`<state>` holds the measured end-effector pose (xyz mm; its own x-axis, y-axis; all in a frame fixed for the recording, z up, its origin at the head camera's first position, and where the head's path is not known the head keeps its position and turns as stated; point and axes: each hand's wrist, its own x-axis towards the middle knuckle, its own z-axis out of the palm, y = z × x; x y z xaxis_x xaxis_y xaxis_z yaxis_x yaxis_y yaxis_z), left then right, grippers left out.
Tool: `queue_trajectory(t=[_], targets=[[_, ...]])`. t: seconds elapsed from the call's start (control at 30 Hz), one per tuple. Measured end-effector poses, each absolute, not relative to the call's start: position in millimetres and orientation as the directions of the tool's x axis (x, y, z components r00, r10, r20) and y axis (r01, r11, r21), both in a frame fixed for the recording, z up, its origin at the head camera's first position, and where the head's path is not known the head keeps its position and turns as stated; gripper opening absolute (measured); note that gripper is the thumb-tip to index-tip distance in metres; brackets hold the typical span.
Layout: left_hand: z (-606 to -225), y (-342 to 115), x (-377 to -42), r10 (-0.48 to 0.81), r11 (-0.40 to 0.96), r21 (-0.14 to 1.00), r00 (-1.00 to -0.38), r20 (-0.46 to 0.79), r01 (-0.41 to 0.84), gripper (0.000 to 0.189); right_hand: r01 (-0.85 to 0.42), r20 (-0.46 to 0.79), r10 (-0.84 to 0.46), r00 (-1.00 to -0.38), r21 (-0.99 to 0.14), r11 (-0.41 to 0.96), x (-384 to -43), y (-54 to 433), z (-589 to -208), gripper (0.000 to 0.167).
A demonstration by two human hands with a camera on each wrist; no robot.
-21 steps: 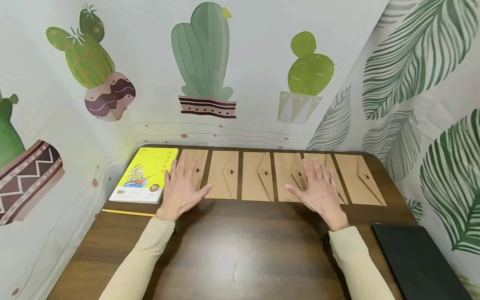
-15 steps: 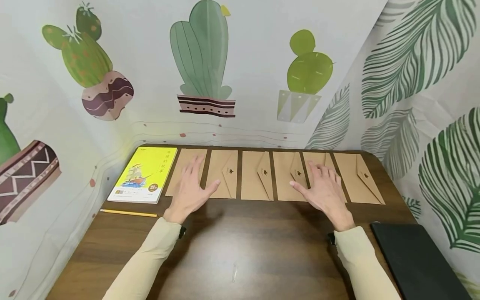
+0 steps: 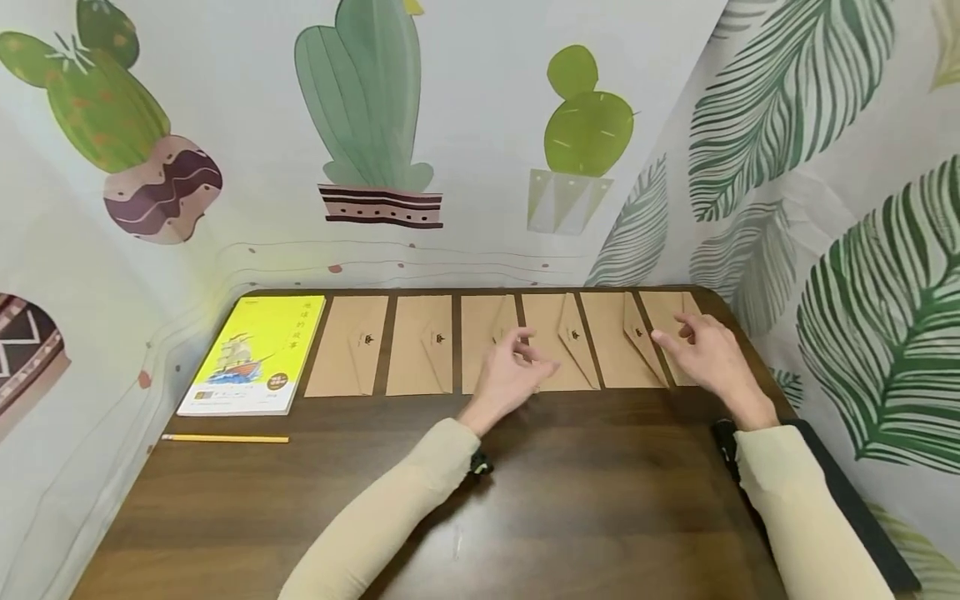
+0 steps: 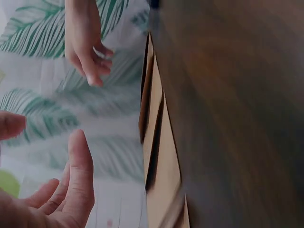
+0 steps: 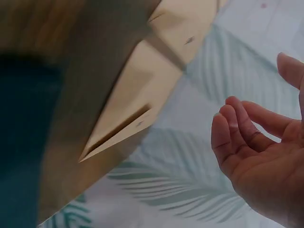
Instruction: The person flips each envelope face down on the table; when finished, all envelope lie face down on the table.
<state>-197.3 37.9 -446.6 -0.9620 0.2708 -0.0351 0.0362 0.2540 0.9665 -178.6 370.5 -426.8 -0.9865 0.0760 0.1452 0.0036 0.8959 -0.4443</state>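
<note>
Envelopes (image 3: 562, 333) lie beneath left hand (image 3: 506, 377) and right hand (image 3: 708, 354), both empty, loose-fingered; apparently reaching, and grasping would need lowering.

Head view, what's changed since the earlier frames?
Left hand moved right, from the first envelope from the left to over the third and fourth. Right hand moved right too, from the fifth to the last envelope. Nothing taken hold of or let go. Envelope row, book and pencil stayed put.

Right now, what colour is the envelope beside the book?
The envelope is light brown with a dark emblem, clearest in the head view.
</note>
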Motion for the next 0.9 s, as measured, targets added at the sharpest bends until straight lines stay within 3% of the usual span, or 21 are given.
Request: queue_trajectory(t=[0.2,0.37,0.63,0.9], targets=[[-452.1,99.3,-193.3,0.346,0.241,0.970,-0.937,-0.055,0.032,0.051,0.036,0.088,0.079,-0.993,-0.407,0.913,-181.7,410.7,-442.3,0.067],[-456.7,142.8,-191.9,0.407,0.150,0.987,-0.907,-0.106,-0.048,0.043,0.120,-0.005,0.127,-0.992,-0.373,0.920,-181.8,436.4,-449.3,0.063],[-461.2,207.0,-190.9,0.407,0.172,0.980,-0.899,-0.163,-0.100,0.035,0.226,-0.132,0.193,-0.972,-0.317,0.921,-187.4,474.4,-461.5,0.062],[-473.4,244.7,-187.4,0.402,0.252,0.962,-0.892,-0.205,-0.107,0.036,0.246,-0.130,0.217,-0.967,-0.288,0.925,-188.3,479.8,-471.7,0.032]])
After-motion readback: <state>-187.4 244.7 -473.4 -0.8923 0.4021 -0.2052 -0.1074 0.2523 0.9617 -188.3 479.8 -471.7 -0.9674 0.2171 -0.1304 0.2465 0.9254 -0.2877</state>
